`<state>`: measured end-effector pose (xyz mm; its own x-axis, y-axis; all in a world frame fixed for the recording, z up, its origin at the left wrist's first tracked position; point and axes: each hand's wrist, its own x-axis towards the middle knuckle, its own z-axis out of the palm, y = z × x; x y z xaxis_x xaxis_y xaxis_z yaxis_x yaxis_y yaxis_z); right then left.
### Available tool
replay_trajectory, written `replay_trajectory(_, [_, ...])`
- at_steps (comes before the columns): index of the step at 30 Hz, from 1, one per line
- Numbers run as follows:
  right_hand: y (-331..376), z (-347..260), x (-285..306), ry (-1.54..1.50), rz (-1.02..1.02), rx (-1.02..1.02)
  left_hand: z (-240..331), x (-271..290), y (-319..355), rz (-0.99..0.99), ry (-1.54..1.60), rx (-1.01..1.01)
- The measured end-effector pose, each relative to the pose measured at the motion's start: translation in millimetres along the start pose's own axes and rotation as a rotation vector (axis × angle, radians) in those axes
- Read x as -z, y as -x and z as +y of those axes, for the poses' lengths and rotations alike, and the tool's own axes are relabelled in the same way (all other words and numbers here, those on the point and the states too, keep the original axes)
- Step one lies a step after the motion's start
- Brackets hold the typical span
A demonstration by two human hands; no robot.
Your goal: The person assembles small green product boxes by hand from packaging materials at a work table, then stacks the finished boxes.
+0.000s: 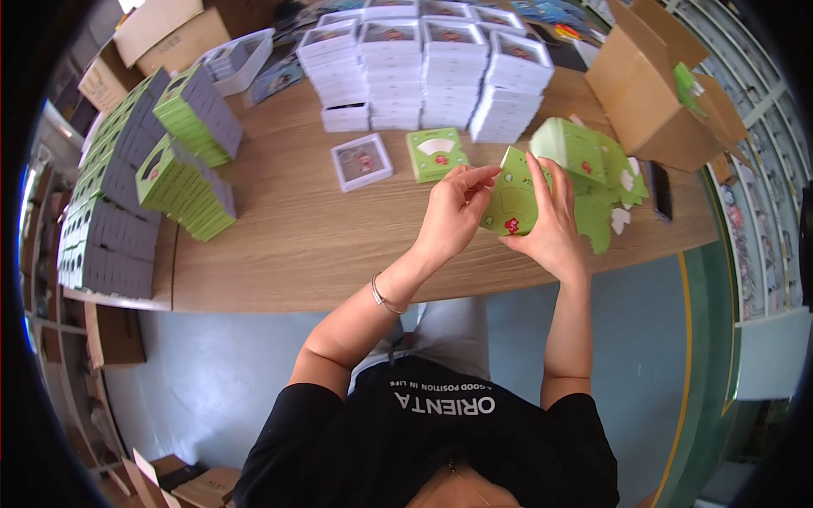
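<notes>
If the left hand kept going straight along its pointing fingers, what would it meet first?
Most likely the green carton held in the right hand: the left hand looks right up at its left edge, though this one view leaves actual contact unclear.

The tabletop (279, 220) is lit brightly and evenly. Overexposed glare is found at 9 and 10 o'clock. Pale reflections are shown on the floor (195, 389) at 8 o'clock. Shelving (747, 110) at 2 o'clock is bowed and softened by fisheye distortion. The corners are blacked out; central detail is rendered fairly sharp.
</notes>
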<state>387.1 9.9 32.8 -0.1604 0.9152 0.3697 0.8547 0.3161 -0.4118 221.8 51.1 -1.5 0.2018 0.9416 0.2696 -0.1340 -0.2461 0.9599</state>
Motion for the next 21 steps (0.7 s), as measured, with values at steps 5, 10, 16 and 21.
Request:
replay_trajectory(5, [3.5,-33.4,-38.6,-0.018,-0.024,0.141,9.6,51.1,29.7,0.010,-0.087,0.120])
replay_trajectory(10, [5.5,-64.5,-60.5,-0.017,-0.058,0.291,14.7,82.9,49.6,-0.042,0.167,0.244])
replay_trajectory(16, [7.9,-75.3,-70.7,-0.146,-0.158,0.318,-9.5,97.7,62.8,-0.057,0.372,0.384])
replay_trajectory(21, [-5.0,-49.0,-72.5,-0.254,0.001,0.349,-15.9,94.2,67.2,-0.044,0.351,0.388])
